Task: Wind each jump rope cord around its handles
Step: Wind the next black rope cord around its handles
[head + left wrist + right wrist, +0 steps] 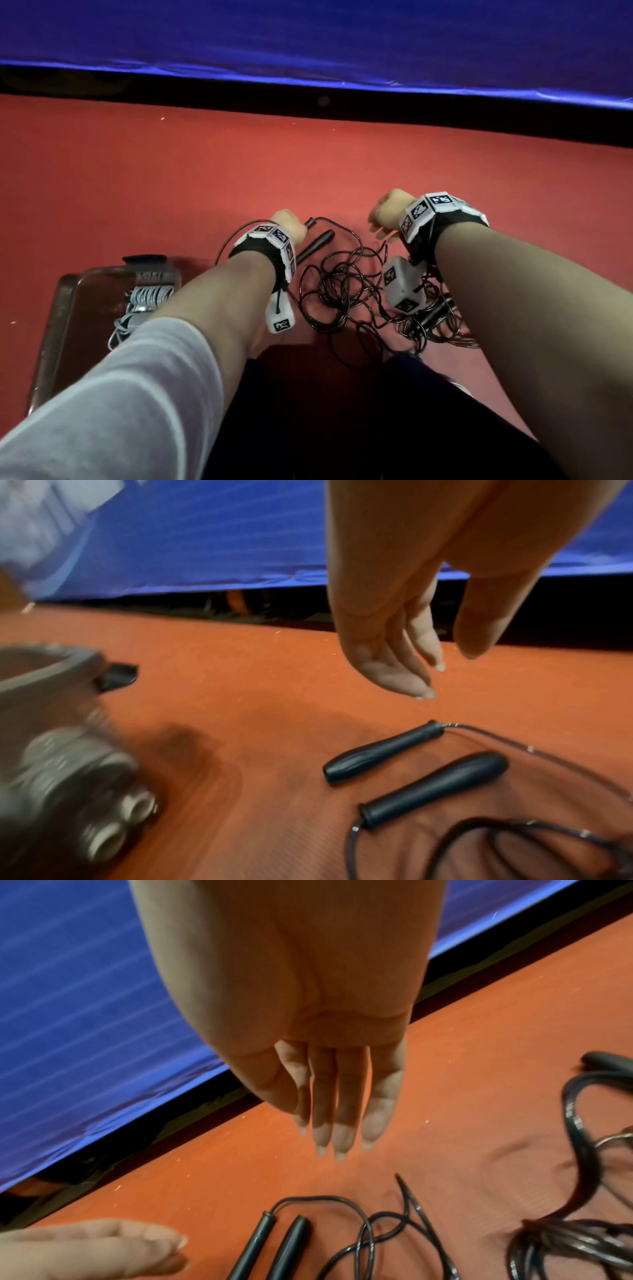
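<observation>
Two black jump rope handles point(313, 241) lie side by side on the red mat, their thin black cord point(342, 291) sprawled in loose loops in front of me. My left hand point(291, 224) hovers just above the handles point(383, 753), fingers straight and holding nothing point(441, 666). Further right, my right hand point(385, 214) hangs over bare mat beyond the cord, fingers together and pointing down, holding nothing point(318, 1118). The handles point(270, 1250) and cord point(369, 1240) lie below it. A second tangled black rope point(435, 318) sits under my right wrist point(582, 1231).
A dark tray point(65, 308) at my left holds a grey rope point(150, 298) wound around its handles point(78, 791). A blue padded wall point(308, 41) with a black gap below it borders the mat's far side. My dark-clothed legs are near the cord's front loops.
</observation>
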The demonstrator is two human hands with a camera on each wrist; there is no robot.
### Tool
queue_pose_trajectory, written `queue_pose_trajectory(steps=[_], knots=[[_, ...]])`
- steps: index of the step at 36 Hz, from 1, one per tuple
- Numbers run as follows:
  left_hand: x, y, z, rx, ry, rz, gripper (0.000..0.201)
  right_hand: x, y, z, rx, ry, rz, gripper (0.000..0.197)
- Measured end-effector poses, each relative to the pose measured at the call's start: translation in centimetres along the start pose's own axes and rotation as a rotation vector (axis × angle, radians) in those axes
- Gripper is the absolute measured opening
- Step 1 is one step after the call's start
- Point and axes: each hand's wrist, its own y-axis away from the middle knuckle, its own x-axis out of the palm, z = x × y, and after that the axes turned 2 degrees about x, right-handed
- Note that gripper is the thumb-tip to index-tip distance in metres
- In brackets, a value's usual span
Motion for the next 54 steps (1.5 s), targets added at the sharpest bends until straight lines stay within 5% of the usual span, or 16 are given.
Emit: queue_pose_trajectory(steps=[4, 10, 14, 17, 24, 36, 47, 54], knots=[[1.3, -1.3, 1.4, 0.007, -0.186, 0.025, 0.033, 3.0, -1.9, 1.5, -0.083, 0.118, 0.02, 0.018], [2.1, -3.6, 4.0, -0.019, -0.338, -0.005, 0.043, 7.1, -3.8, 2.5, -0.172, 0.192, 0.053, 0.025], [2.2, -4.7, 6.1, -0.022, -0.366, 0.017, 0.04, 9.3, -5.3, 3.4, -0.087, 0.352, 0.059, 0.006], [3.1, -5.1, 7.7, 0.003, -0.37, 0.033, 0.038, 10.2, -6.6, 3.8, 0.018, 0.439, 0.054, 0.026], [4.1, -5.0, 8.8, 0.058, -0.219, -0.013, 0.035, 12.9, -9.0, 1.5, 0.035, 0.392, -0.007, 0.043], [4.0, -4.2, 9.2, 0.111, 0.168, -0.129, 0.03, 14.7, -10.7, 2.0, 0.111, 0.027, -0.015, 0.031], [-0.5, -2.7, 6.2, 0.058, 0.424, -0.37, 0.025, 11.1, -7.4, 5.3, -0.199, -0.212, -0.215, 0.037], [-6.6, 1.0, 1.7, 0.18, 0.438, -0.359, 0.023, 5.8, -1.3, 8.4, -0.398, -0.312, -0.265, 0.034]])
